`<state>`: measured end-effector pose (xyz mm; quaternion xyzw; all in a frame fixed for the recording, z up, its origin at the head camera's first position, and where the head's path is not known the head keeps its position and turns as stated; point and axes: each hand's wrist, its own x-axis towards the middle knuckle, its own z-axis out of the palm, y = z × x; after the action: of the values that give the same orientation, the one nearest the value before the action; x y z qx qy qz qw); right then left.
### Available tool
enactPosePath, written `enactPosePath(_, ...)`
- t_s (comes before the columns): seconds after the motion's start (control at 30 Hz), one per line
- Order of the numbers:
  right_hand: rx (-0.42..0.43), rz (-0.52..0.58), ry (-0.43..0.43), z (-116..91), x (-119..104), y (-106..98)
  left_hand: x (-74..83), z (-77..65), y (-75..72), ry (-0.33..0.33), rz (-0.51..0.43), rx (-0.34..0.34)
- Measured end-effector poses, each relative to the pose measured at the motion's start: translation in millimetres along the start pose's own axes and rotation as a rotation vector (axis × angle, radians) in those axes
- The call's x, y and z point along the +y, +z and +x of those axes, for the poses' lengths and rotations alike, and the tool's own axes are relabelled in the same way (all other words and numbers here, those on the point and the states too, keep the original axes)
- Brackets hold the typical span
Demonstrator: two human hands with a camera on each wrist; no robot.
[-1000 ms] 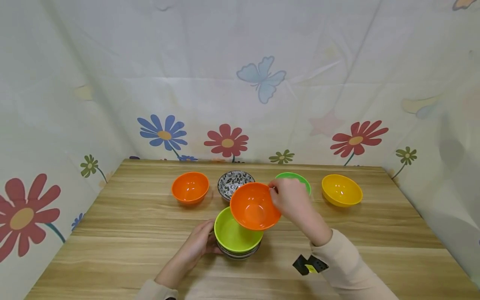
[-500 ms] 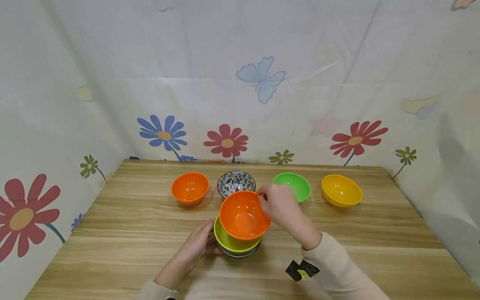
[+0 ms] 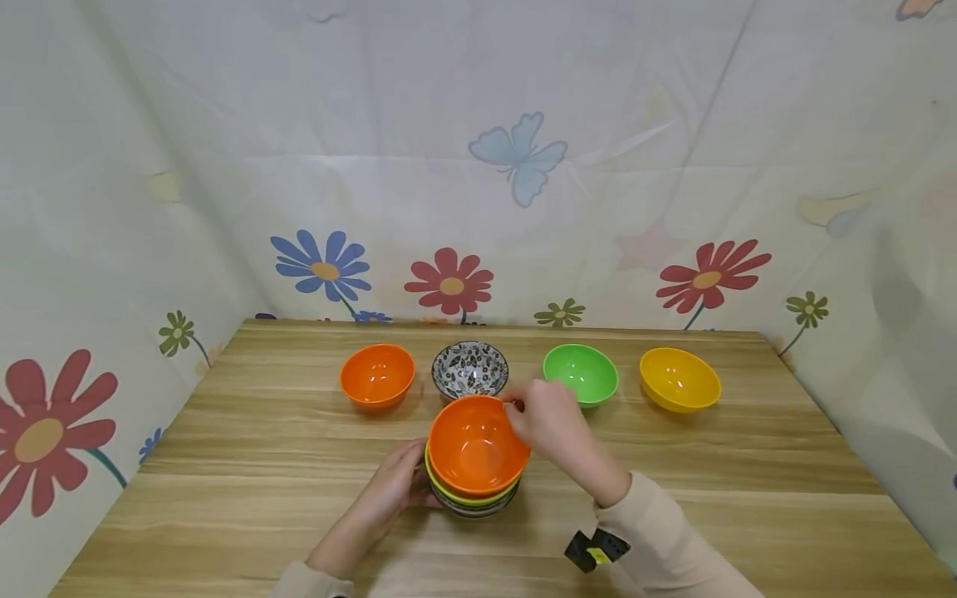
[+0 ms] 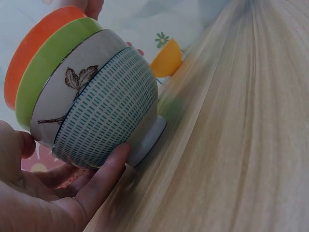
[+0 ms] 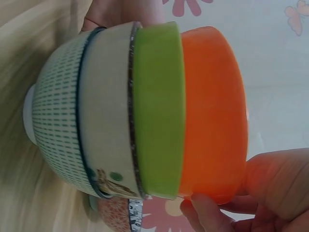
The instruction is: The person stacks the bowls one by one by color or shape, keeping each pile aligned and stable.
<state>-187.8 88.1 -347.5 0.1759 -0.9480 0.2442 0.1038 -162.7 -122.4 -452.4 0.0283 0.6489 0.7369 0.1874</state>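
Note:
An orange bowl (image 3: 478,453) sits at the top of a stack, nested in a lime green bowl (image 5: 159,111). Below these come a cream bowl with a leaf drawing (image 5: 106,87) and a white bowl with teal dashes (image 4: 111,106), whose foot is on the table. My right hand (image 3: 553,419) pinches the orange bowl's rim at the far right. On the left of the stack, my left hand (image 3: 396,482) holds the lower bowls, with a finger near the foot of the teal-dashed one. The stack hides part of that hand in the head view.
Behind the stack, a row of single bowls stands on the wooden table (image 3: 224,465): orange (image 3: 377,376), black-and-white patterned (image 3: 471,370), green (image 3: 581,374) and yellow (image 3: 680,379). The patterned bowl is close behind the stack. A flowered cloth (image 3: 583,208) hangs beyond the table.
My right hand has brought the orange bowl left and down, from above the lime green bowl's right side into it. The left hand has stayed in place.

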Motion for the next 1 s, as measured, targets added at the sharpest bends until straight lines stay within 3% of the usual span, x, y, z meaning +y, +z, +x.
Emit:
enactPosePath(0.47, 0.092, 0.017, -0.013, -3.0, 1.1, 8.6, 2.0, -0.4, 0.9, 0.000, -0.002, 0.005)
enactPosePath(1.0, 0.098, 0.011, 0.030, -3.9, 2.3, 15.0, 1.8, -0.6, 0.9, 0.000, 0.000, -0.004)
